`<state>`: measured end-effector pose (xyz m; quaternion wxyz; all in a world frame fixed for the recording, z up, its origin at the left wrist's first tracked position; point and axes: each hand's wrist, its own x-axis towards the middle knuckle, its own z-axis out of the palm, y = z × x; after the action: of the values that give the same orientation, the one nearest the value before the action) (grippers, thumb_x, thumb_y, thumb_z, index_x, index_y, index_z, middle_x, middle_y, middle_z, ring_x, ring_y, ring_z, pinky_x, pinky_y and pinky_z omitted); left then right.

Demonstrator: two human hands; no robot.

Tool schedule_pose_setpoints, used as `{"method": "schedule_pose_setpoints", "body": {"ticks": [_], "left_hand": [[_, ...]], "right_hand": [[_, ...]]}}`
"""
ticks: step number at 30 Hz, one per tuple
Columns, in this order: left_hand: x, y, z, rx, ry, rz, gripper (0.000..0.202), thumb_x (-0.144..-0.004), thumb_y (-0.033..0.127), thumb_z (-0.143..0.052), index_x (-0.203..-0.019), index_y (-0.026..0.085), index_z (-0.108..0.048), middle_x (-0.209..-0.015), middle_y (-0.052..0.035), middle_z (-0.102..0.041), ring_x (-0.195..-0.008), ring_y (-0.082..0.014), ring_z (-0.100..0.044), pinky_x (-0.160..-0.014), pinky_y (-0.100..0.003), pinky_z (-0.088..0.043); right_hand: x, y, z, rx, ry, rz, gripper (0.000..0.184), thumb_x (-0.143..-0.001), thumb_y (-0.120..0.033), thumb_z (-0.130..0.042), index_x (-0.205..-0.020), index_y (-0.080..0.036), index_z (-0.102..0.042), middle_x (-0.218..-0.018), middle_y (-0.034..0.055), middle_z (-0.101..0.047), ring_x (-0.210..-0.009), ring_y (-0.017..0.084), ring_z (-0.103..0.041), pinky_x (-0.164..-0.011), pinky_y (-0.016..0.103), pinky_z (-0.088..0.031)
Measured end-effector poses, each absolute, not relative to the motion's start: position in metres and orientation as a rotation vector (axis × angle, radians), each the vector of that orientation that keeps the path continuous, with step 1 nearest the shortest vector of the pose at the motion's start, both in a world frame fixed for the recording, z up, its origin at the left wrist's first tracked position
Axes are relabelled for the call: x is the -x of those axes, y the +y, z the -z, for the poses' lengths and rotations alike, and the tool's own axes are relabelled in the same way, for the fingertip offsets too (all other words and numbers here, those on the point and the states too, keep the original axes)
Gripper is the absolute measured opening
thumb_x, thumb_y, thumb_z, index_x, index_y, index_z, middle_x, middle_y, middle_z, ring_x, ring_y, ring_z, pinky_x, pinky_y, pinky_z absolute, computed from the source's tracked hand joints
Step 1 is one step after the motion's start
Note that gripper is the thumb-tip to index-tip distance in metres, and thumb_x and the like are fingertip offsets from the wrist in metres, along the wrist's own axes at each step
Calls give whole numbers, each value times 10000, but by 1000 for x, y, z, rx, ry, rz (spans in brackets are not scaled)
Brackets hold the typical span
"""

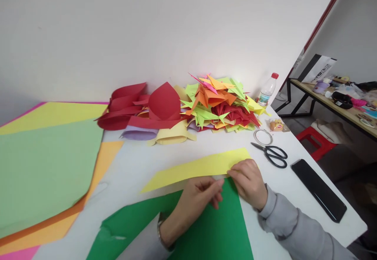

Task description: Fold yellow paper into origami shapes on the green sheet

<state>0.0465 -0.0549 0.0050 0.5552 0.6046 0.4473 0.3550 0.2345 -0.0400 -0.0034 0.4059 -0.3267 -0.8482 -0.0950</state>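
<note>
A long strip of yellow paper (191, 169) lies slantwise in front of me, its left end cut to a point. My right hand (247, 181) pinches the strip at its right end, thumb and fingers closed on the edge. Just below the strip's lower edge is my left hand (197, 201), fingers loosely curled with the thumb apart from them; nothing shows in it. Beneath the left hand spreads a large sheet of green paper (218, 228), partly hidden by both arms.
Folded red paper pieces (165, 101) and a heap of coloured folded paper (218, 107) stand along the wall. Large sheets, with light green paper (47, 173) on top, cover the left. Scissors (272, 154), a tape roll (263, 137), a black phone (318, 189) and a bottle (267, 90) are at right.
</note>
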Motion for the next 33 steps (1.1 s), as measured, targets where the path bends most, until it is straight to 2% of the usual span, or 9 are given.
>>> {"method": "schedule_pose_setpoints", "body": {"ticks": [2,5,7,10,20,28,33], "left_hand": [[-46,-60,-4,-1971,1003,-1010,369,-906,330,-512,-584,172,-599,-485,8,-577,-442,-110,-519,-455,-238,-401],[-42,-60,-1,-2747,879,-1382,177,-895,126,-489,-826,155,-650,-650,-27,-639,-569,-139,-546,-530,-275,-413],[-40,-56,0,-2978,910,-1437,180,-883,75,-477,-928,133,-641,-755,-66,-660,-670,-174,-568,-600,-316,-443],[-38,-48,3,-2966,1074,-1352,162,-888,71,-477,-871,129,-627,-782,-79,-638,-739,-192,-559,-646,-334,-458],[-42,-49,6,-2983,1015,-1312,181,-876,53,-476,-800,148,-610,-728,-45,-591,-690,-172,-521,-611,-313,-411],[-37,-47,4,-3087,1026,-1286,120,-850,62,-530,-811,124,-626,-734,-64,-618,-749,-203,-557,-628,-338,-431],[-29,-44,-2,-3106,1082,-1254,138,-857,94,-554,-742,144,-612,-696,-47,-607,-734,-193,-551,-634,-327,-438]], "right_hand": [[-236,-40,4,815,-2177,270,172,-885,-74,-495,-976,-147,-622,-857,86,-654,-803,191,-548,-706,347,-432],[-235,-41,3,785,-2216,294,175,-894,-84,-483,-989,-137,-619,-866,93,-660,-810,193,-551,-717,352,-435],[-234,-42,2,776,-2222,304,167,-902,-92,-485,-993,-135,-618,-860,91,-663,-807,189,-549,-718,351,-436],[-232,-43,2,760,-2228,317,160,-901,-89,-491,-984,-133,-621,-847,87,-663,-798,182,-548,-710,343,-437],[-227,-42,1,674,-2310,326,143,-897,-80,-495,-867,-123,-628,-798,70,-658,-773,170,-547,-708,330,-429],[-228,-40,2,687,-2327,308,178,-870,-76,-460,-906,-147,-620,-805,58,-659,-810,179,-550,-712,345,-418],[-231,-36,3,701,-2303,307,177,-844,-63,-472,-911,-147,-613,-823,56,-673,-801,180,-545,-713,349,-408]]}}
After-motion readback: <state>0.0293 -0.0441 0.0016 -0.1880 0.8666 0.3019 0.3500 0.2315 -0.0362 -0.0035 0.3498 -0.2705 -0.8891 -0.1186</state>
